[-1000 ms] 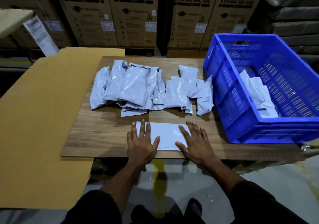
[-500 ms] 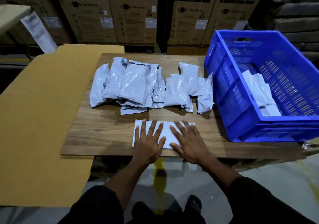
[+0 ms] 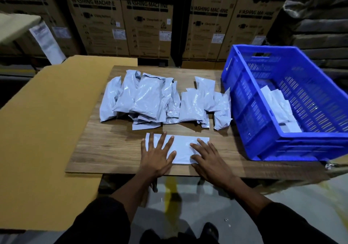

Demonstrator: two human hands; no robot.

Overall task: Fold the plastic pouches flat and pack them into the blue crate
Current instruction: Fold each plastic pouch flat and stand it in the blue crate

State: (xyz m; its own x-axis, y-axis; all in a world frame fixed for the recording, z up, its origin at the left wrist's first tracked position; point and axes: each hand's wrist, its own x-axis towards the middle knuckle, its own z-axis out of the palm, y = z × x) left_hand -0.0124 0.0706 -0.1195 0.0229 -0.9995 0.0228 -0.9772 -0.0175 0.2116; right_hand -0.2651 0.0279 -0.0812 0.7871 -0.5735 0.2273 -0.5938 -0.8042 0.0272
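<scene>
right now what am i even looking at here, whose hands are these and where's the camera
There is no machine here. The camera sits on a person's head and looks forward and down, so the two arms reaching in from the bottom are that person's own. The left hand and right hand lie flat, fingers spread, pressing a flat pouch onto the wooden board. Nothing is gripped. Behind it lies a pile of puffy pouches not yet flattened. To the right stands the blue crate, with a few flattened pouches already inside. A cardboard sheet lies to the left, and washing machine boxes stand behind.
</scene>
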